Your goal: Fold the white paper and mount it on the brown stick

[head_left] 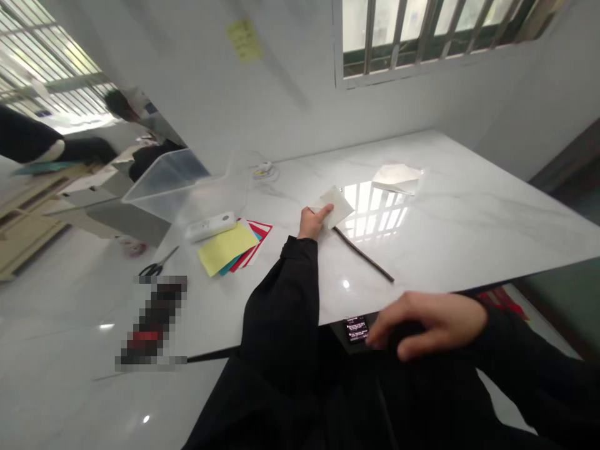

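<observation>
My left hand [310,224] rests at the middle of a white marble table [469,231], its fingers pinching a small folded piece of white paper [338,207]. Just beyond it lies a larger folded white paper [397,178]. A thin dark rod [363,254] lies close below my left hand. My right hand [424,325] is at the table's near edge, fingers curled beside a lit phone screen [356,329]. Whether it holds anything is hidden by the dark sleeve and shadow.
A stack of coloured paper [229,250], a white power strip [210,226], black-handled scissors [158,265], a clear plastic box [171,184] and a pixelated object [152,322] are at the table's left. Another person [124,106] is beyond it.
</observation>
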Tool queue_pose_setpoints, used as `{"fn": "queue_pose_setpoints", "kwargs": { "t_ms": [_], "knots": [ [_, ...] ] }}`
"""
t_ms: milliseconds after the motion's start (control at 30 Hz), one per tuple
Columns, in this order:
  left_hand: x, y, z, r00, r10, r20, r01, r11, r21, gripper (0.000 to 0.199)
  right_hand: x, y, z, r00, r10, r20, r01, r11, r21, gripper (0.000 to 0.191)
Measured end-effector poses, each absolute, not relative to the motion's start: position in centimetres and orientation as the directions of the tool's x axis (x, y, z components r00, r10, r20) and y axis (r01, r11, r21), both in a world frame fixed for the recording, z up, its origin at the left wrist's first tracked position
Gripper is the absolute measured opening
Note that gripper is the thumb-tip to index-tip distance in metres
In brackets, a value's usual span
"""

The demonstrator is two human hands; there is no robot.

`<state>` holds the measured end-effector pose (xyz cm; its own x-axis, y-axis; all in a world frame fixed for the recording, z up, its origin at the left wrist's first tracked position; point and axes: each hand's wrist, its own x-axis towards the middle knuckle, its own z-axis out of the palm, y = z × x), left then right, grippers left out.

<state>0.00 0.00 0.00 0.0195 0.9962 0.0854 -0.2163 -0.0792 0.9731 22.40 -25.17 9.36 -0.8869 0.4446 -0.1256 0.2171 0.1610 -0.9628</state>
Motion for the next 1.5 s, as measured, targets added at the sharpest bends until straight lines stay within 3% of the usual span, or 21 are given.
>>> {"fn": "queue_pose_setpoints", "kwargs": {
  "t_ms": [67,167,233,300,367,467,667,1033,1300,1500],
  "knots": [
    [-0.1,0.1,-0.1,0.017,0.996,0.086,-0.208,-0.081,0.975,0.058,23.4,-20.6,11.3,-0.775,0.627,0.074,0.031,0.155,-0.987,0.034],
    [-0.1,0.2,-0.1,0.037,0.993,0.112,-0.202,-0.102,0.974,0.056,22.7,-12.6,10.3,-0.324,0.915,0.240,0.034,0.265,-0.964,0.033],
    [-0.1,0.2,0.0,0.038,0.992,0.121,-0.196,-0.111,0.974,0.055,21.3,-7.7,7.8,-0.048,0.962,0.269,0.032,0.271,-0.962,0.040],
    [-0.1,0.1,0.1,0.021,0.993,0.118,-0.183,-0.112,0.977,0.055,20.0,-4.3,5.0,0.085,0.976,0.201,0.019,0.200,-0.980,0.049],
    [-0.1,0.1,0.2,0.007,0.993,0.118,-0.169,-0.115,0.979,0.056,19.1,-2.5,3.1,0.054,0.990,0.132,0.013,0.131,-0.991,0.057],
    [-0.2,0.1,0.4,0.029,0.991,0.131,-0.115,-0.126,0.985,0.056,18.8,-2.3,1.9,-0.125,0.984,0.130,0.010,0.132,-0.991,0.065],
    [-0.1,-0.5,1.2,0.154,0.980,0.124,-0.001,-0.126,0.992,0.054,19.0,-2.7,1.6,-0.244,0.951,0.187,-0.015,0.189,-0.982,0.059],
    [-0.1,-1.0,1.6,0.233,0.966,0.113,-0.009,-0.114,0.993,0.054,19.2,-2.5,1.3,-0.235,0.965,0.117,-0.119,0.091,-0.989,0.047],
    [0.1,-1.0,1.6,0.197,0.975,0.106,-0.016,-0.105,0.994,0.054,19.2,-2.5,1.4,-0.186,0.972,0.141,-0.164,0.111,-0.980,0.050],
    [0.1,-1.0,1.7,0.291,0.951,0.109,-0.059,-0.096,0.994,0.063,19.4,-2.1,0.9,-0.082,0.989,0.121,-0.159,0.107,-0.981,0.051]
  ]
}}
